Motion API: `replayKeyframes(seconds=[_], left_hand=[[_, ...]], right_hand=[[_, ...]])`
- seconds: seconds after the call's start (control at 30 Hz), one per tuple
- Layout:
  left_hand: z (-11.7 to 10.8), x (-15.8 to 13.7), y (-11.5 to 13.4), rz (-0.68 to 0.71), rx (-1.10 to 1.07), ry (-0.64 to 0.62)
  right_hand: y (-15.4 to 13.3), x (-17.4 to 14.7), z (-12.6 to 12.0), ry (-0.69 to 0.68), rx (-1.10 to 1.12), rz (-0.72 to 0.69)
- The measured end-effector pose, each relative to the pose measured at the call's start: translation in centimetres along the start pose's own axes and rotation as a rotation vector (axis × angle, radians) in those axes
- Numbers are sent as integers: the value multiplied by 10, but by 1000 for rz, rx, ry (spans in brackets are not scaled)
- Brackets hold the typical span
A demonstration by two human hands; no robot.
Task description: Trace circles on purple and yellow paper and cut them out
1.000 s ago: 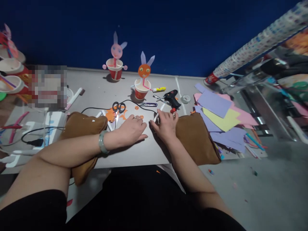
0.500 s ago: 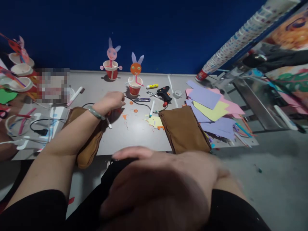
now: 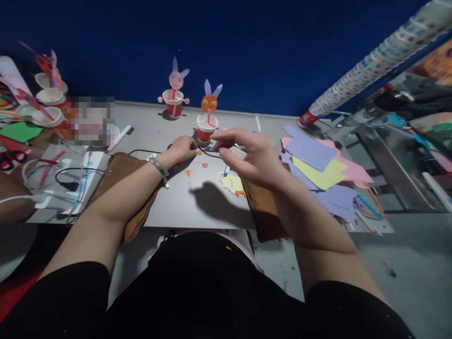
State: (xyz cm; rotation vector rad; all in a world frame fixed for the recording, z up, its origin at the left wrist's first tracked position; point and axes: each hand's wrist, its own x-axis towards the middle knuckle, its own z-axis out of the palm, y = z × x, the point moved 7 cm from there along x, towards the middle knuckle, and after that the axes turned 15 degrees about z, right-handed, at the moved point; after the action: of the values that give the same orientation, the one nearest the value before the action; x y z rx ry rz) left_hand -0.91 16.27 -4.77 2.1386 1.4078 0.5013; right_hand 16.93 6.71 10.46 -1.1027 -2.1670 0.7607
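Right grip point(image 3: 254, 154) raised, left grip point(image 3: 182, 149) near cup point(image 3: 205, 136)

A deep blue wall point(image 3: 247, 52) fills the background, plain and dark, dimming further toward the top. A long pale grey table point(image 3: 173, 207) stands along its foot, and a narrow white strip point(image 3: 257, 123) crosses the far part of the tabletop. To the right is a grey metal frame point(image 3: 388, 155), partly blurred, with a brightly printed surface point(image 3: 438, 66) in orange behind it, its nature hard to tell. The grey floor point(image 3: 416, 254) looks smooth, dotted with small scraps, one of them teal point(image 3: 389, 270). Lighting is subdued overall; a dark shadow point(image 3: 226, 202) lies across the table, and the space beneath is dim.
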Motion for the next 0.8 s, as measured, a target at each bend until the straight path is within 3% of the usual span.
replayKeyframes(seconds=[0.13, 0.27, 0.8], left_hand=[[5, 2, 0, 0, 112, -51], [7, 2, 2, 9, 159, -77], [19, 2, 10, 10, 237, -47]], right_hand=[[83, 43, 71, -352, -422, 264], [113, 49, 107, -485, -605, 337], [119, 40, 124, -528, -592, 320]])
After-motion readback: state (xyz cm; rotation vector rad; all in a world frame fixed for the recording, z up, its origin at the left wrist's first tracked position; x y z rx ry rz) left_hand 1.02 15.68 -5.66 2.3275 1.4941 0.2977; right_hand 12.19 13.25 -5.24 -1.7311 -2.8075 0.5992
